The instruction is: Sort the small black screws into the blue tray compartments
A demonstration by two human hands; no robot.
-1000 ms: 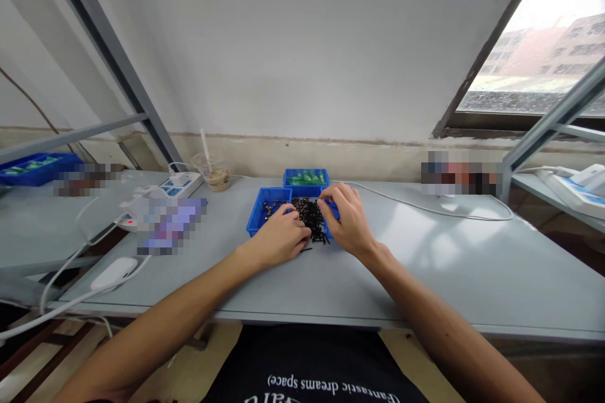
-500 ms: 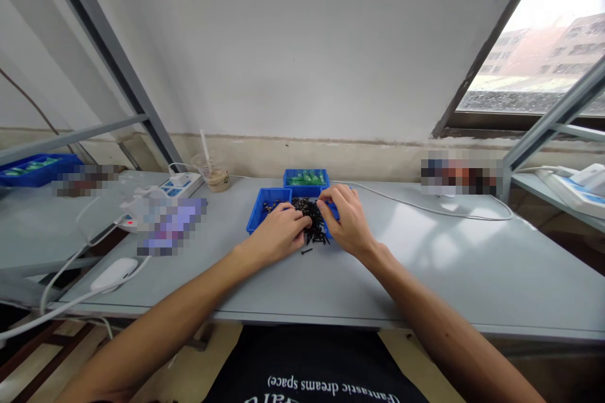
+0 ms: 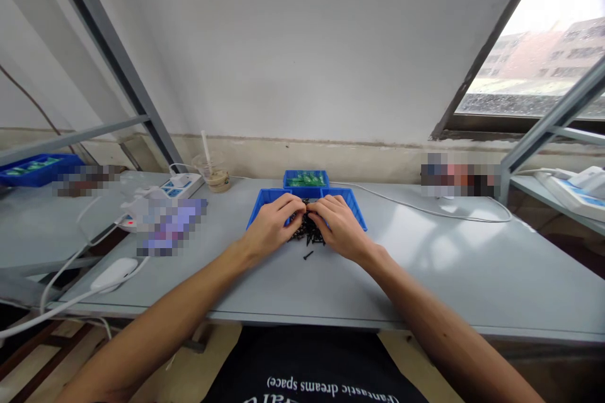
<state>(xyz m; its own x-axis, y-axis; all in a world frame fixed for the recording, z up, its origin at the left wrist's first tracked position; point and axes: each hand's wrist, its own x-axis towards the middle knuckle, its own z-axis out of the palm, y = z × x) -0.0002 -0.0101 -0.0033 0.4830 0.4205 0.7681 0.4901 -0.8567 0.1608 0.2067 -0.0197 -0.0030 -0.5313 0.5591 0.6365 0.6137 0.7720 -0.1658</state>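
Observation:
Both hands meet over a pile of black screws (image 3: 308, 236) on the grey table. The fingers of my left hand (image 3: 276, 221) are closed, thumb against fingertips, at the left of the pile. Almost touching it, my right hand (image 3: 339, 225) is also in a pinch. Whatever lies between the fingertips is too small and hidden to name. One loose screw (image 3: 309, 255) lies in front of the pile. A blue bin (image 3: 259, 204) stands partly behind my left hand, and another blue bin (image 3: 357, 206) behind my right. Behind them sits a blue bin (image 3: 306, 191) with green packets (image 3: 307, 179).
To the left are a plastic cup with a straw (image 3: 218, 181), a power strip (image 3: 182, 186), a blurred purple object (image 3: 172, 227) and a white charger (image 3: 113, 274) with cables. A white cable (image 3: 425, 210) runs along the right back. Metal posts frame both sides.
My right hand has moved left and down from the right bin, and my left hand has drawn slightly back from the pile. Their fingertips now meet. The loose screw has shifted slightly.

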